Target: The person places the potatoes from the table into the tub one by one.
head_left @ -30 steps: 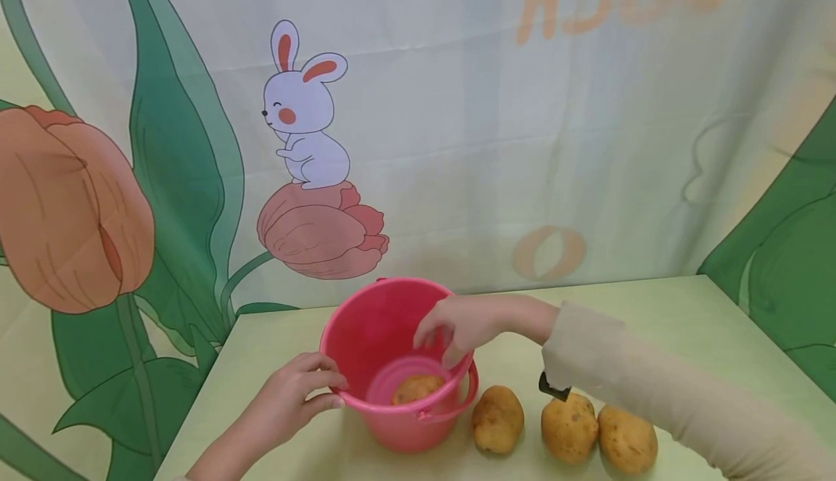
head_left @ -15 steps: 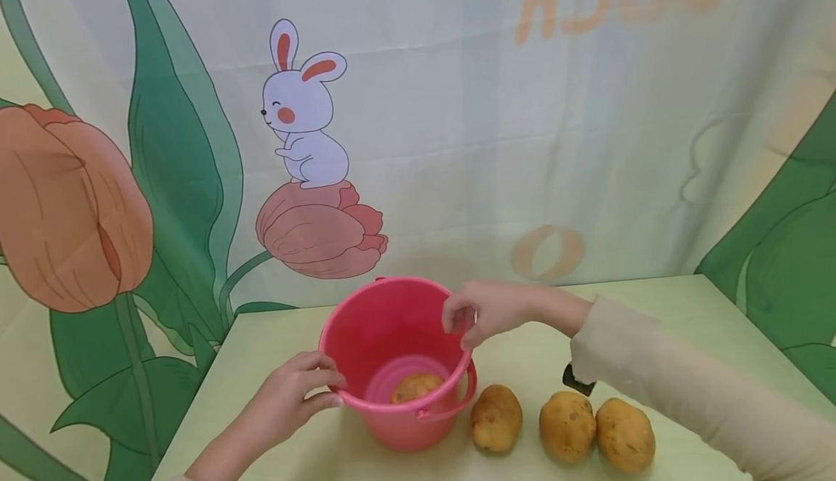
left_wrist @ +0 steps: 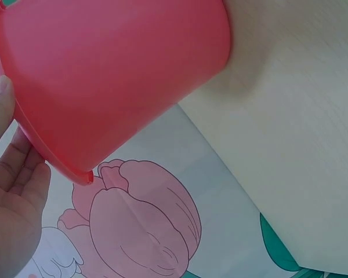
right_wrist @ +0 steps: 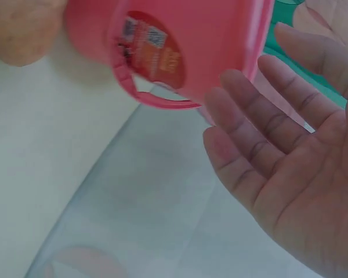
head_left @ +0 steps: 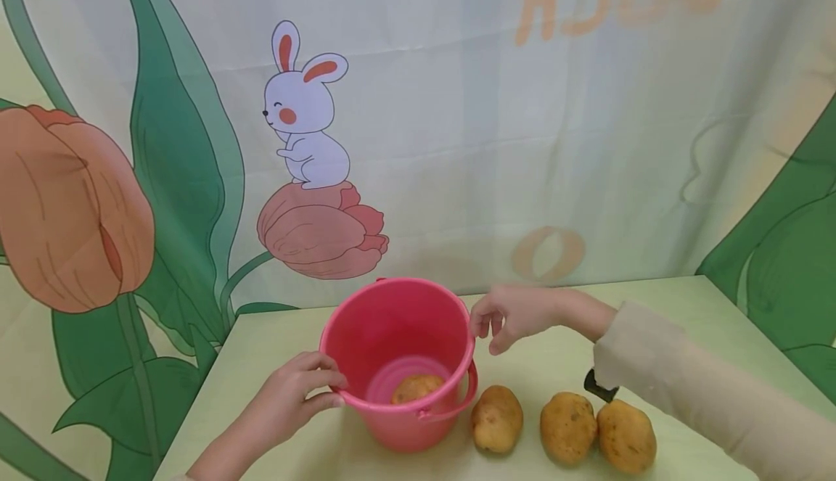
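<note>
A pink bucket (head_left: 413, 429) stands on the table, and one potato (head_left: 418, 388) lies at its bottom. At the near left of the rim, my left hand (head_left: 303, 387) pinches the edge between thumb and fingers; the left wrist view also has this hand (left_wrist: 14, 202) at the rim. Just outside the right side of the bucket hovers my right hand (head_left: 522, 314), holding nothing. Its palm and loosely spread fingers appear in the right wrist view, near the bucket's handle (right_wrist: 127, 81).
To the right of the bucket lies a potato (head_left: 498, 419). Further right, two more potatoes (head_left: 568, 429) sit side by side, beneath the right forearm. Behind the pale green table (head_left: 673, 314) hangs a printed cloth (head_left: 444, 140) with a rabbit and tulips.
My right hand has drawn out of the bucket's mouth and moved right, past the rim. The left hand, bucket and potatoes have stayed in place.
</note>
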### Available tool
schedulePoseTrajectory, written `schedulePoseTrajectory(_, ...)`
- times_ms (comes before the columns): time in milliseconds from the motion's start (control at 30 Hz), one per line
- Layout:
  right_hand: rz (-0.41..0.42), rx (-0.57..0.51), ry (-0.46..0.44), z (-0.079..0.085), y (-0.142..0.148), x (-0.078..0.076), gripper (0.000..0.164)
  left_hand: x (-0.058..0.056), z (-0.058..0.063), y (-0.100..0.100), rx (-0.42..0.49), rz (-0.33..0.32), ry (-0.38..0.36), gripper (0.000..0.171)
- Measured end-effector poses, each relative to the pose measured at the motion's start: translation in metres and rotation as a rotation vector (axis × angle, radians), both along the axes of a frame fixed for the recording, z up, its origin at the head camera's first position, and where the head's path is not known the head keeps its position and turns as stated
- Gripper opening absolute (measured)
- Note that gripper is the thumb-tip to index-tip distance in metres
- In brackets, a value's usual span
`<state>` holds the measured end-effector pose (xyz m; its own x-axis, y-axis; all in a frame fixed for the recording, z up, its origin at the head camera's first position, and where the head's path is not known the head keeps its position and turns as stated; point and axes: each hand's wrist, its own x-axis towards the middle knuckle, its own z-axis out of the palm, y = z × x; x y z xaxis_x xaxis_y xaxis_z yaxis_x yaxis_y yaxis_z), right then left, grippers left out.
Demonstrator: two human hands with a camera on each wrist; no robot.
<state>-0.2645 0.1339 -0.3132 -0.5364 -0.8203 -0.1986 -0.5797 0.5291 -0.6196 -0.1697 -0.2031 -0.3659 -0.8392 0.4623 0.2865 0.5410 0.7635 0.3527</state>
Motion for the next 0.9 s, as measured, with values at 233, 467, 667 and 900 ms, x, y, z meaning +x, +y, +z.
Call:
schedulePoseTrajectory(233, -0.056, 0.057, -0.078, -0.013, 0.007, 0.004, 0.017, 0.000, 0.001, 0.000, -0.004, -0.009, 0.014, 0.017)
schedulePoseTrajectory(467, -0.064, 0.077, -0.083, -0.023, 0.010, 0.005, 0.021, 0.000, 0.000, 0.000, -0.002, -0.016, 0.026, 0.018)
schedulePoseTrajectory(667, -0.078, 0.131, -0.093, -0.039, 0.011, 0.004, 0.031, -0.001, 0.000, -0.001, -0.007, -0.025, 0.040, 0.018)
schedulePoseTrajectory(900, -0.082, 0.182, -0.112, -0.056, 0.010, 0.005, 0.038, 0.000, 0.000, -0.002, -0.012, -0.048, 0.075, 0.016)
